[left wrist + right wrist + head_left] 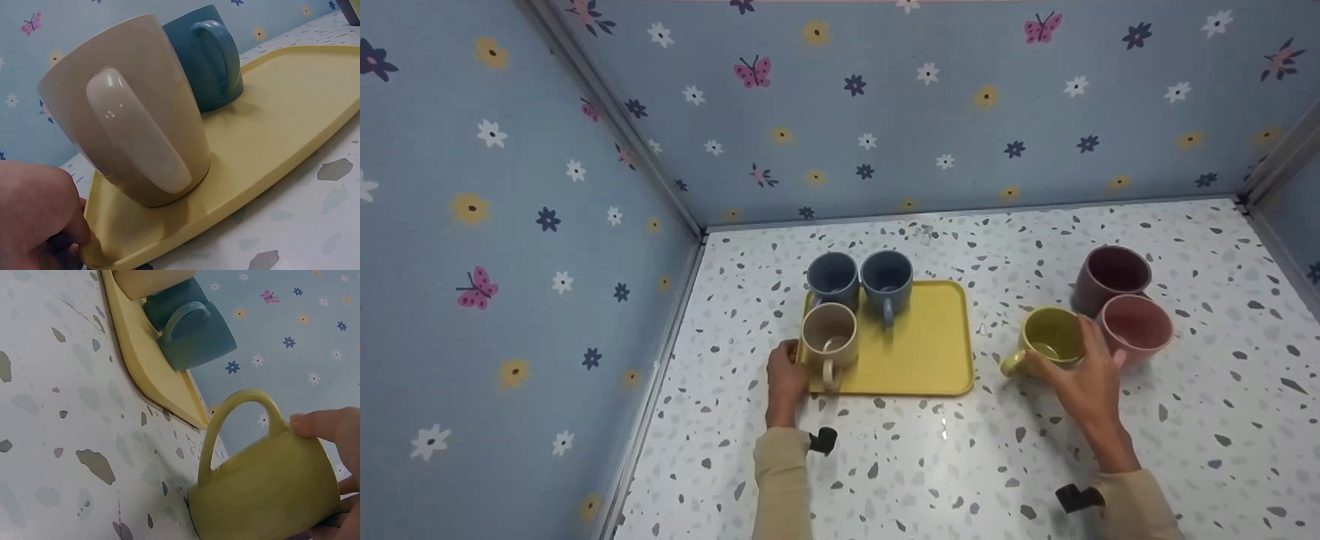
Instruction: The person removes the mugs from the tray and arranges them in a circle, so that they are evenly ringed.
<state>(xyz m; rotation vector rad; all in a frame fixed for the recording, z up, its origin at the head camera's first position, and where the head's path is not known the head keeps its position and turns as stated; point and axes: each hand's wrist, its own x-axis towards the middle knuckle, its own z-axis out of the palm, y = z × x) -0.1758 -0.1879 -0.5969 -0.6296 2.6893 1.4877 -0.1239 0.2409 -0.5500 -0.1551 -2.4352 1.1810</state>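
Note:
My right hand grips a yellow-green mug across its rim, thumb near the handle and fingers round the far side. The mug's handle points left; I cannot tell whether its base touches the table. At the left edge of a yellow tray, my left hand holds the rim near the front corner. Close to that hand, a beige mug stands upright on the tray. Behind it are two blue mugs, one at the back left and one beside it.
Just right of the held mug stands a pink mug, with a dark maroon mug behind it. The speckled white table meets flowered blue panels at the back and left.

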